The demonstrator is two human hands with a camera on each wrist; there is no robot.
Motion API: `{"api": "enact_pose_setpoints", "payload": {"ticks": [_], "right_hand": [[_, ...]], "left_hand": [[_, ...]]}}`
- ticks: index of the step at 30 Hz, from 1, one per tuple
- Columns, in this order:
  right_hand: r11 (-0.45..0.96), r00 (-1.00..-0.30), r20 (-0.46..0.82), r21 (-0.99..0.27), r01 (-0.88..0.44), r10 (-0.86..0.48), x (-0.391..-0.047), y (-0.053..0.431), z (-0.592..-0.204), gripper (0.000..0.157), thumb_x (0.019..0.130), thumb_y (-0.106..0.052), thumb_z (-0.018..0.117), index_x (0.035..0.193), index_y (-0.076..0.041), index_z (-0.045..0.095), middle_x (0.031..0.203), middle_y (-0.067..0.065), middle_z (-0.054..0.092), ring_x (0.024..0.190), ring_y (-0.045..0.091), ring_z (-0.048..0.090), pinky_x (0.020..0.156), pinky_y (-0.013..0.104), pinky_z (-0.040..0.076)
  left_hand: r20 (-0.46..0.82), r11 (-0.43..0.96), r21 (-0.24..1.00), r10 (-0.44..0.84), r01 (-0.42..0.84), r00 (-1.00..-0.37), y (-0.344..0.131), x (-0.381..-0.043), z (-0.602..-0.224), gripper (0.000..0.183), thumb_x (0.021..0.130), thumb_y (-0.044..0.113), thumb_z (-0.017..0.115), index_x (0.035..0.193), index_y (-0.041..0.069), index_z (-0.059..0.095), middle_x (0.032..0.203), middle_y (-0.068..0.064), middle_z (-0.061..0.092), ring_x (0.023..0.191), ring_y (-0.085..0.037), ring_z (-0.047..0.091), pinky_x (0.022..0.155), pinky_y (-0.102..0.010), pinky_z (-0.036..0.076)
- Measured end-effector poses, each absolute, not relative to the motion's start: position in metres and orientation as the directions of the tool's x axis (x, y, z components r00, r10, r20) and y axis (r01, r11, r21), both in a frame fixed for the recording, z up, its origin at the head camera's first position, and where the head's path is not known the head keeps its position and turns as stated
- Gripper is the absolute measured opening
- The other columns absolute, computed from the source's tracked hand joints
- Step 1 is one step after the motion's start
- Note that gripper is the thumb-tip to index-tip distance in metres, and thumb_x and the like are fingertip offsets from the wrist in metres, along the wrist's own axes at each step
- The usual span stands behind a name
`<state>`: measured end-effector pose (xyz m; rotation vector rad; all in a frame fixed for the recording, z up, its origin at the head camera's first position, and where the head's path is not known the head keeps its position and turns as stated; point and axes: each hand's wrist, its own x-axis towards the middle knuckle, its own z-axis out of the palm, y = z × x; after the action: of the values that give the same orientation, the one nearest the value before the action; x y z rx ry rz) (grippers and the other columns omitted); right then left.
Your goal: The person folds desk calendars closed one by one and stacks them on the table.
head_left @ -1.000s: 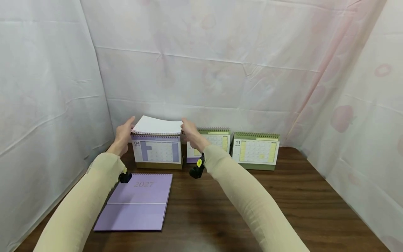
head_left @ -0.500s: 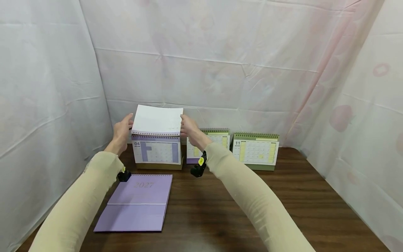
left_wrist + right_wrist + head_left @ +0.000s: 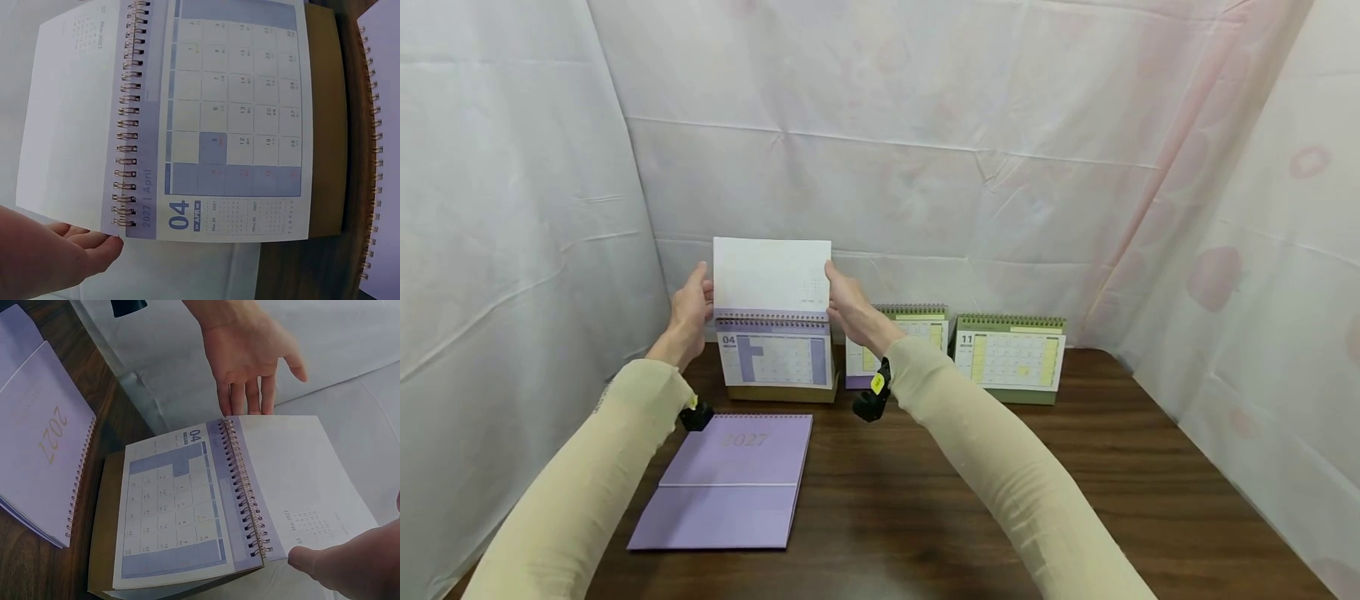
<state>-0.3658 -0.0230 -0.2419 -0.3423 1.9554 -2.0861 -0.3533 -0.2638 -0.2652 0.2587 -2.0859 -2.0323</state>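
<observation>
A desk calendar stands upright at the back left, its April page facing forward above a brown base. From its wire binding a white turned-up sheet rises nearly upright, with a small month grid in its corner. At the left edge of this sheet is my left hand, fingers extended and fingertips reaching behind it near the binding. My right hand is at the opposite edge. In the right wrist view its thumb lies right at the sheet's edge; its other fingers are mostly hidden.
A purple 2027 calendar lies on the dark wooden table in front. To the right stand a green-topped calendar, partly behind my right arm, and another green calendar. White curtains hang behind and beside the table.
The white sheet has swung up from a backward tilt to nearly upright. Both hands have risen slightly along its sides. The other calendars stay in place.
</observation>
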Motion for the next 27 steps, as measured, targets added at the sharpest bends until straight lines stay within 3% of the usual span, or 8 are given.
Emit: {"api": "enact_pose_setpoints", "payload": {"ticks": [8,16,22,27], "right_hand": [[-0.059,-0.923,0.029,-0.998,-0.007,-0.383,-0.367,-0.025,-0.242,0.062,0.104,-0.051,0.018,0.152,-0.014,0.03,0.163,0.006,0.018,0.15,0.031,0.015,0.123,0.043,0.015],[-0.118,-0.904,0.033,-0.993,0.02,-0.426,-0.366,-0.026,-0.246,0.061,0.102,-0.056,0.011,0.156,-0.028,0.01,0.164,-0.007,-0.004,0.152,0.021,-0.005,0.123,0.047,0.002],[-0.14,-0.878,0.046,-0.99,0.024,-0.476,-0.363,-0.023,-0.248,0.066,0.098,-0.062,0.003,0.155,-0.03,0.018,0.164,-0.007,0.003,0.152,0.018,-0.003,0.123,0.044,-0.002],[-0.151,-0.88,-0.012,-0.984,0.095,-0.474,-0.359,-0.024,-0.243,0.064,0.099,-0.061,0.004,0.156,-0.031,0.002,0.163,-0.007,-0.01,0.151,0.019,-0.011,0.123,0.045,-0.006]], "left_hand": [[0.028,-0.019,0.999,-0.201,0.033,-0.979,-0.265,-0.348,-0.262,0.088,0.096,0.067,0.013,0.153,0.0,0.014,0.153,-0.021,0.024,0.145,-0.036,0.026,0.123,-0.044,0.016],[-0.021,-0.088,0.996,-0.115,-0.011,-0.993,-0.265,-0.337,-0.256,0.086,0.097,0.063,0.005,0.153,-0.001,-0.003,0.161,-0.021,-0.002,0.15,-0.034,0.002,0.124,-0.042,0.003],[-0.071,-0.175,0.983,-0.066,-0.058,-0.995,-0.268,-0.334,-0.249,0.088,0.095,0.065,0.003,0.153,0.0,-0.01,0.16,-0.02,-0.008,0.15,-0.031,-0.003,0.124,-0.038,0.0],[-0.099,-0.229,0.97,-0.047,-0.086,-0.994,-0.271,-0.333,-0.248,0.089,0.094,0.067,0.002,0.152,0.002,-0.014,0.16,-0.018,-0.013,0.15,-0.029,-0.007,0.124,-0.037,-0.001]]}}
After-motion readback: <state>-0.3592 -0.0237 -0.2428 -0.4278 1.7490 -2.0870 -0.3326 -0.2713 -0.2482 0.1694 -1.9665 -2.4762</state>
